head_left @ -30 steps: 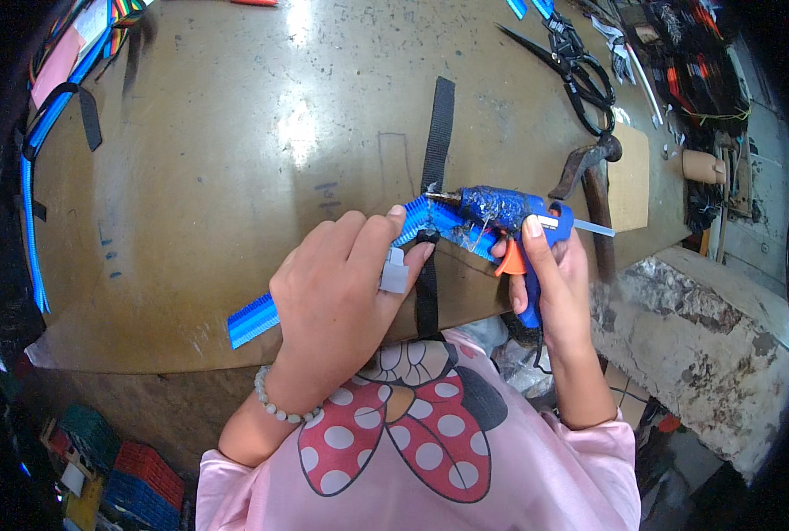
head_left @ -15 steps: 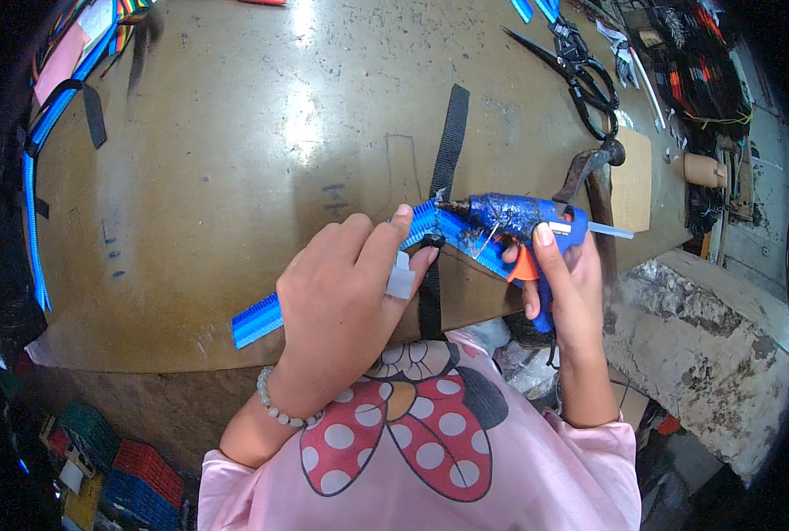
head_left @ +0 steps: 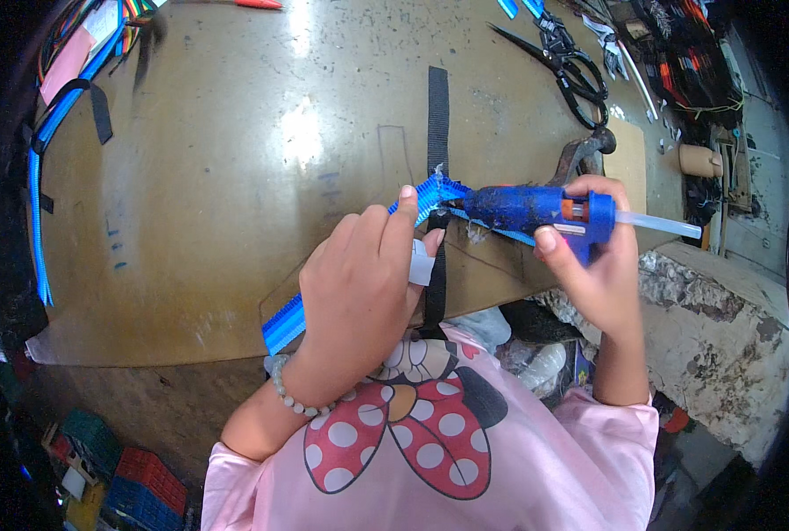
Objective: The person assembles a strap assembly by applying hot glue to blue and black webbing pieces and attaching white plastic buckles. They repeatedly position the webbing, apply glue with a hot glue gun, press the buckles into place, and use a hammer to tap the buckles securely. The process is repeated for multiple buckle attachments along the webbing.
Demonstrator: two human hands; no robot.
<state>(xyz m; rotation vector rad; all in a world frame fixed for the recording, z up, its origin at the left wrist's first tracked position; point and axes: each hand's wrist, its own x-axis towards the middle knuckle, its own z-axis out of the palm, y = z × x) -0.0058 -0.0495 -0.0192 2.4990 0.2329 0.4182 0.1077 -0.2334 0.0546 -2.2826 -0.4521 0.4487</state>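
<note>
My right hand (head_left: 608,270) grips a blue hot glue gun (head_left: 518,208), and a translucent glue stick (head_left: 664,222) juts from its back end. The nozzle touches or nearly touches the spot where a blue striped ribbon (head_left: 285,326) crosses a black webbing strap (head_left: 438,119). With thumb and fingers closed, my left hand (head_left: 354,274) holds the ribbon just left of that crossing. Something white (head_left: 421,264), perhaps a tape wrap, sits by the left thumb. The ribbon bends at the crossing and runs on behind the gun. My palm hides part of it.
Black scissors (head_left: 580,84) and a hammer (head_left: 582,152) lie on the table (head_left: 191,221) at the right. More blue ribbon (head_left: 35,212) with black straps hangs along the left edge. A red pen (head_left: 257,3) is at the far edge. Plastic crates (head_left: 146,487) stand below left.
The glue gun has tilted level, showing more of its top, and my right hand has shifted right and up. My left hand has moved slightly right with the ribbon.
</note>
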